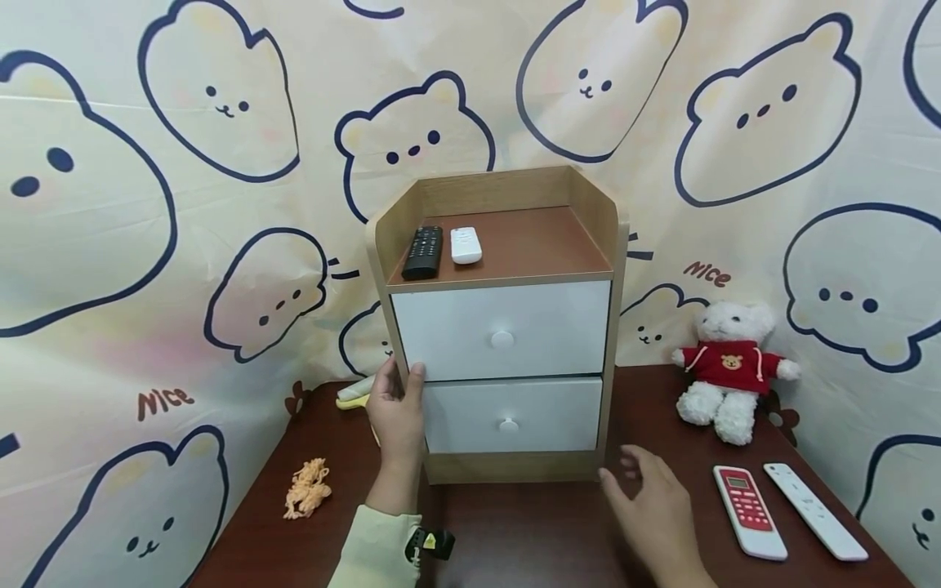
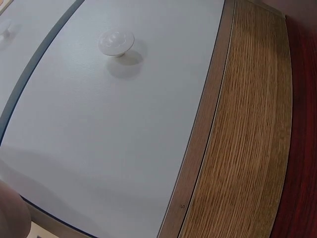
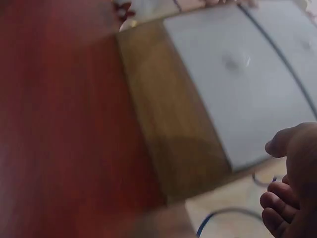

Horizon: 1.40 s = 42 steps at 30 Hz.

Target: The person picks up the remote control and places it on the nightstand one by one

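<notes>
A small wooden cabinet (image 1: 515, 468) with two white drawers stands on the dark red table. My left hand (image 1: 397, 420) holds its left edge, thumb on the front beside the drawers and fingers along the side. In the left wrist view the thumb (image 2: 12, 213) shows at the lower left, near the drawer front (image 2: 114, 134) and its round white knob (image 2: 116, 42). My right hand (image 1: 654, 514) hovers off the cabinet's lower right corner, fingers loosely bent, holding nothing. In the blurred right wrist view its thumb (image 3: 280, 143) overlaps the drawer front.
On the cabinet's top shelf lie a black remote (image 1: 422, 253) and a small white remote (image 1: 466, 245). At the right are a red-and-white remote (image 1: 750, 513), a long white remote (image 1: 816, 512) and a teddy bear (image 1: 731, 371). Orange yarn (image 1: 307, 490) lies at the left.
</notes>
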### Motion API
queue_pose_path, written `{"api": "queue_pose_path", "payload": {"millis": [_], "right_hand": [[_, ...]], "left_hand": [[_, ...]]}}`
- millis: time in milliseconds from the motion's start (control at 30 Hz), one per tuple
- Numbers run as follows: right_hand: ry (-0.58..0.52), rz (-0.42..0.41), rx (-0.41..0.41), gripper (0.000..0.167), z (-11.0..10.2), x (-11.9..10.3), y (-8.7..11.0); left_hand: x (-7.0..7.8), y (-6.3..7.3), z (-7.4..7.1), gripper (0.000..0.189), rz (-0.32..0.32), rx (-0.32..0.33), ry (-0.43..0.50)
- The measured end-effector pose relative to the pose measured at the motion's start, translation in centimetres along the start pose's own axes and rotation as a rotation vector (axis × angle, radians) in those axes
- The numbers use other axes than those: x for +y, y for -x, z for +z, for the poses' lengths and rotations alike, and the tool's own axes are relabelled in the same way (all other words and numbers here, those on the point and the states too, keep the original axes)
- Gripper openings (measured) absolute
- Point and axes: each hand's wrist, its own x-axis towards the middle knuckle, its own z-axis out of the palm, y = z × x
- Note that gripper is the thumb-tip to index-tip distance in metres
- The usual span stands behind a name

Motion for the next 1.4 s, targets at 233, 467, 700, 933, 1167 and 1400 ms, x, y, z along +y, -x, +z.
{"api": "queue_pose_path", "payload": {"millis": [233, 467, 700, 933, 1167, 1400], "right_hand": [[0.127, 0.178, -0.095, 0.059, -1.9, 5.0, 0.4], [0.259, 0.24, -0.024, 0.067, -4.7, 9.2, 0.6], [0.455, 0.444, -0.183, 0.09, -6.6, 11.2, -0.2], [0.468, 0.478, -0.248, 0.09, -6.9, 13.2, -0.1], [0.483, 0.429, -0.255, 0.079, -7.2, 13.9, -0.2], [0.496, 0.475, -0.248, 0.075, -7.2, 14.0, -0.2]], "left_hand": [[0.0, 0.0, -0.1, 0.045, 0.007, -0.002, 0.006], [0.1, 0.1, -0.1, 0.046, -0.019, -0.005, 0.009], [0.2, 0.0, -0.1, 0.046, -0.008, -0.006, 0.013], [0.2, 0.2, -0.1, 0.046, -0.02, -0.006, -0.013], [0.1, 0.1, -0.1, 0.047, -0.014, -0.011, -0.007], [0.2, 0.1, -0.1, 0.045, -0.008, -0.015, 0.005]]}}
